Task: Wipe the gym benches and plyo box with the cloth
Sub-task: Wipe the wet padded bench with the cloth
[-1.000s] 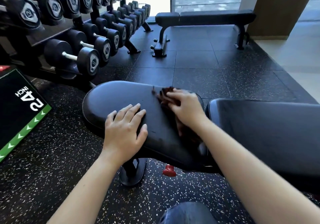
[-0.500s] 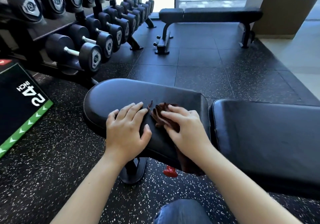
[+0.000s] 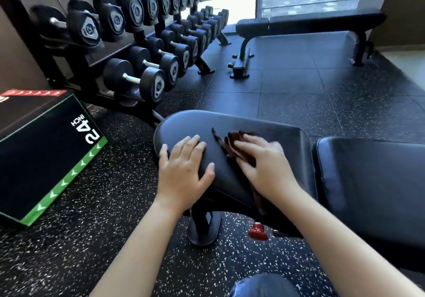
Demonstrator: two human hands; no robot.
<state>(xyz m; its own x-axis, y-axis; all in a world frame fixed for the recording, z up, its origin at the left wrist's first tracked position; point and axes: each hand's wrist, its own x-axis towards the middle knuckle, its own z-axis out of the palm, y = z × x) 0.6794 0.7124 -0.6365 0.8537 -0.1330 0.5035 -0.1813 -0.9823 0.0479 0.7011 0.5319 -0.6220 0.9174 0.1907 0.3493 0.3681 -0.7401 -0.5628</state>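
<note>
Centre frame: the right hand [image 3: 264, 165] presses the cloth [image 3: 234, 142], fingers straight, onto the near bench [image 3: 276, 133]; the left hand [image 3: 184, 170] lies flat beside it. Probably early: the far bench [image 3: 322, 24], upper right, and the box [image 3: 46, 158], left, remain.

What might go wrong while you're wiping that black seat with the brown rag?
1. The right hand only presses flat on the cloth, and the cloth's tail hangs over the near edge of the seat pad, so it may slip to the floor.
2. The left hand rests on the pad's left end, so that patch could get missed.
</note>
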